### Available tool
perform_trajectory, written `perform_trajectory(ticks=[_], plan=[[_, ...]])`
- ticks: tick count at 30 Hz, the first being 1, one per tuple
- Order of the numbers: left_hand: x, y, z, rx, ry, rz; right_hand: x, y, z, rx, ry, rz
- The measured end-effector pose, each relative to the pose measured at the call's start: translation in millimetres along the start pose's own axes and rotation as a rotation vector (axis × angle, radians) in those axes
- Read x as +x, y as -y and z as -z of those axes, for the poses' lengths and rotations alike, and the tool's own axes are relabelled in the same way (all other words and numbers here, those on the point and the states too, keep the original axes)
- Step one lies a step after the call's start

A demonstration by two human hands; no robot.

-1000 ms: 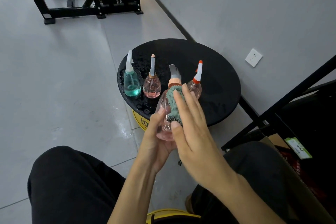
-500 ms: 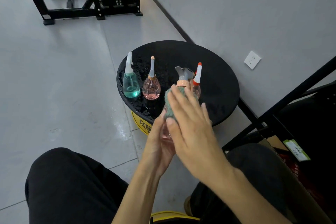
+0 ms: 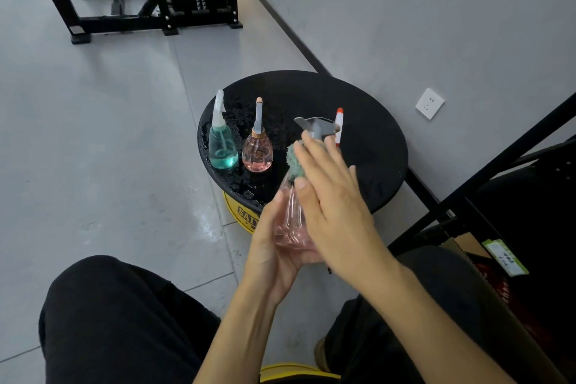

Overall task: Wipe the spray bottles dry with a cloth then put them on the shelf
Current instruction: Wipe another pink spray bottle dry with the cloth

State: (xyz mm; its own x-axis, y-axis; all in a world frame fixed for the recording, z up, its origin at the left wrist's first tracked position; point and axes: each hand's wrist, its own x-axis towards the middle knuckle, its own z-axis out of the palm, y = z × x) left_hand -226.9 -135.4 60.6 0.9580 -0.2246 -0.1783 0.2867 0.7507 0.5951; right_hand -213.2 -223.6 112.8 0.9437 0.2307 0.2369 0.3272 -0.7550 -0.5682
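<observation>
- Shelf [image 3: 498,165]: black frame, off the counter's right edge.
- Counter [image 3: 367,140]: round and black, with droplets along its left edge.
- Right hand [image 3: 333,203]: fingers straight and flat, pressing the cloth onto the held bottle's shoulder.
- Left hand [image 3: 274,246]: curled round the held bottle's base, carrying it.
- Held bottle [image 3: 291,221]: clear pink with a grey trigger head, in the air off the counter's near edge. Probably light, stiff plastic that is slippery while wet. Best taken round the belly or neck, not the trigger.
- Teal bottle [image 3: 223,150] and pink bottle [image 3: 257,153]: upright, side by side near the left edge.
- Red-tipped bottle [image 3: 339,125]: mostly hidden behind the right hand.
- Cloth [image 3: 294,162]: green, nubby, soft.
</observation>
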Motion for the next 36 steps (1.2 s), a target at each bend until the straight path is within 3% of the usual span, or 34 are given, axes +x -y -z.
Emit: perform_trajectory(ticks=[5,8,14,18,23,31,36], plan=[[0.9,0.6,3.5,-0.105,-0.065,-0.021,-32.6,9.0,-20.1,-0.105,-0.016,0.105],[2.1,0.4,5.9,-0.080,-0.044,-0.020,-19.5,2.6,-17.9,-0.052,-0.016,0.119],[0.4,0.4,8.3,-0.002,-0.019,0.033,12.3,-6.3,-7.3,0.189,-0.011,-0.075],[1.6,0.4,10.8,-0.087,-0.054,-0.005,-6.0,3.4,-12.6,0.155,0.005,-0.026],[3.3,-0.5,13.0,-0.136,-0.087,-0.039,-35.6,9.5,-25.3,-0.116,-0.025,0.090],[0.1,3.5,6.2,-0.010,-0.018,0.065,16.9,-2.5,3.6,0.138,0.019,-0.105],[2.8,2.0,13.0,-0.104,-0.050,-0.011,-4.5,9.6,-8.6,0.039,0.063,-0.008]])
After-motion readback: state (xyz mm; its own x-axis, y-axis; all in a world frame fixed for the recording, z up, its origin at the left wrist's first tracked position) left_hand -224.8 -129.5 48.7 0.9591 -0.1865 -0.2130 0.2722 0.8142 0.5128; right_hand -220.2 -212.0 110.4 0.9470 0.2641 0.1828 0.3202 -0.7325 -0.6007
